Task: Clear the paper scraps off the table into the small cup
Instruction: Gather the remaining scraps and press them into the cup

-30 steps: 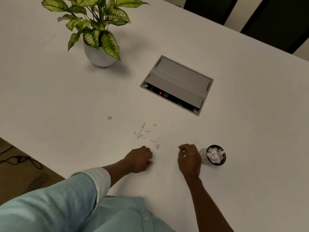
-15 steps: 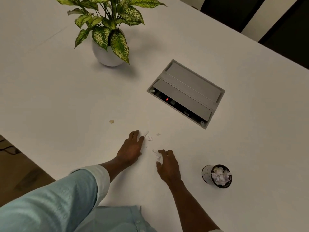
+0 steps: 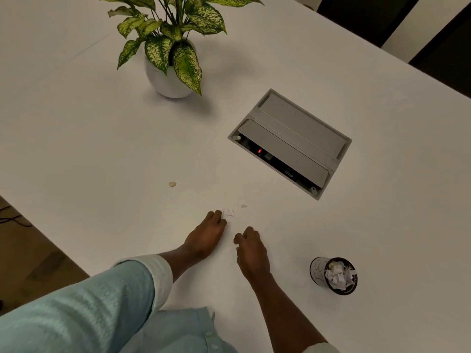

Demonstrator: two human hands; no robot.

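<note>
Small white paper scraps (image 3: pixel 230 212) lie on the white table (image 3: pixel 102 149), and one more scrap (image 3: pixel 244 206) sits just right of them. My left hand (image 3: pixel 206 234) rests on the table, its fingertips touching the nearest scraps. My right hand (image 3: pixel 251 248) is beside it, fingers curled down over the spot where other scraps lay; a white bit shows under its thumb. The small dark cup (image 3: pixel 317 270) stands to the right of my right hand, apart from it, full of crumpled scraps.
A tan crumb (image 3: pixel 172 184) lies to the left of the scraps. A grey cable box (image 3: pixel 293 138) is set into the table behind them. A potted plant (image 3: pixel 169 82) stands at the back left. The table's edge runs along the left.
My right hand left the cup, came left onto the nearer scraps and has curled over them. My left hand reached forward to the farther scraps and its fingers have drawn in a little.
</note>
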